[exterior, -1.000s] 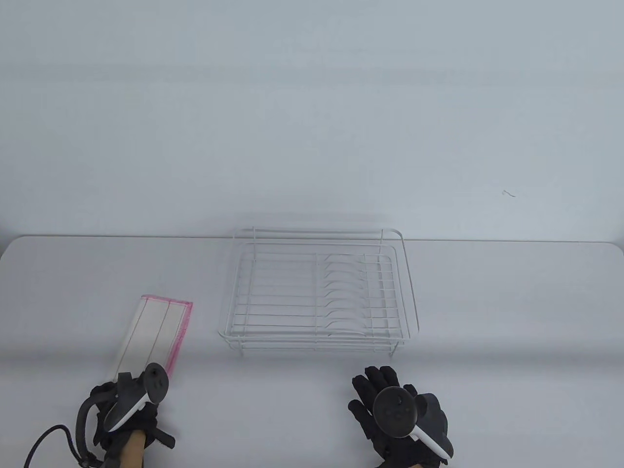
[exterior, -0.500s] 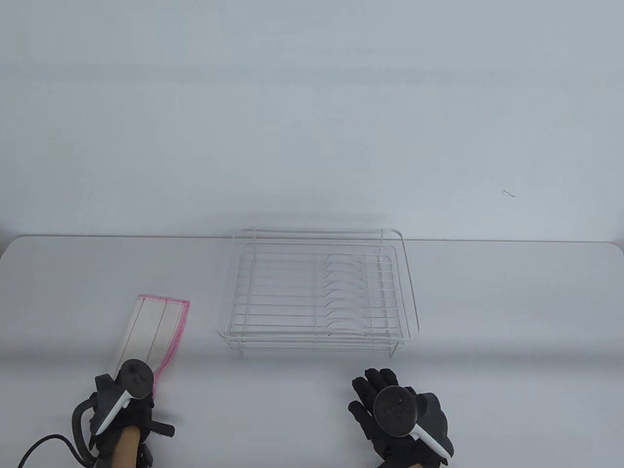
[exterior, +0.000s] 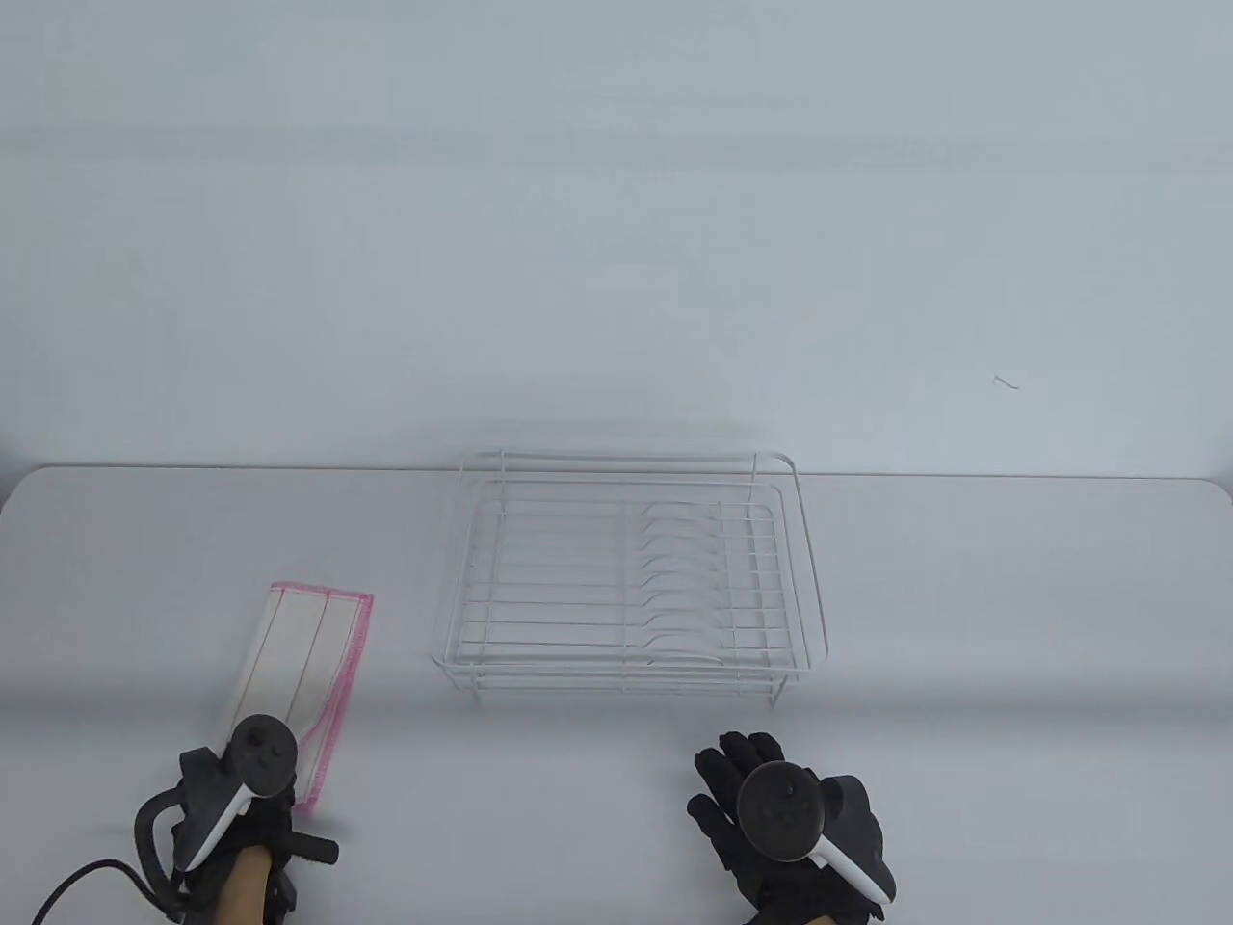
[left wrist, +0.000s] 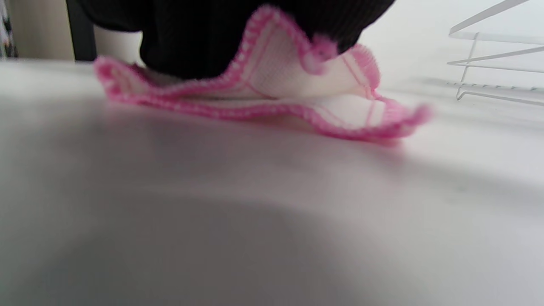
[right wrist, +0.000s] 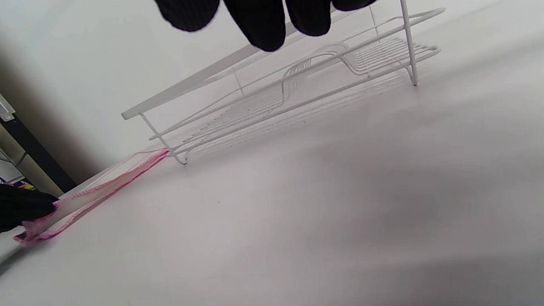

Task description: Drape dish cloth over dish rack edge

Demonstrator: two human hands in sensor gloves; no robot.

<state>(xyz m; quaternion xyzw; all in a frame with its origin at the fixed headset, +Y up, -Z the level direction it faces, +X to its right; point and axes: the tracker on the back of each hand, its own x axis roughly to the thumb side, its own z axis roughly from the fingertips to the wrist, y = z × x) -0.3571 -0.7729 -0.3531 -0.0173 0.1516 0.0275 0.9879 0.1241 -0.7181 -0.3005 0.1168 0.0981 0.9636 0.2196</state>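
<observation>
A white dish cloth (exterior: 301,655) with pink edging lies folded on the table, left of the white wire dish rack (exterior: 626,665). My left hand (exterior: 265,766) is at the cloth's near end. In the left wrist view my fingers (left wrist: 191,38) pinch the cloth (left wrist: 297,85), and its upper layer is lifted off the table. My right hand (exterior: 742,771) rests flat with fingers spread, just in front of the rack and empty. The right wrist view shows its fingertips (right wrist: 259,21) above the rack (right wrist: 272,85), with the cloth (right wrist: 97,189) and my left hand (right wrist: 21,206) at the far left.
The rack also shows at the right edge of the left wrist view (left wrist: 488,57). A black cable (exterior: 87,877) trails from my left wrist at the bottom left. The white table (exterior: 1011,626) stretches to the right of the rack.
My left hand has shifted left and nearer to me along the cloth's near end, and the cloth has slid slightly left with it. The right hand has not moved.
</observation>
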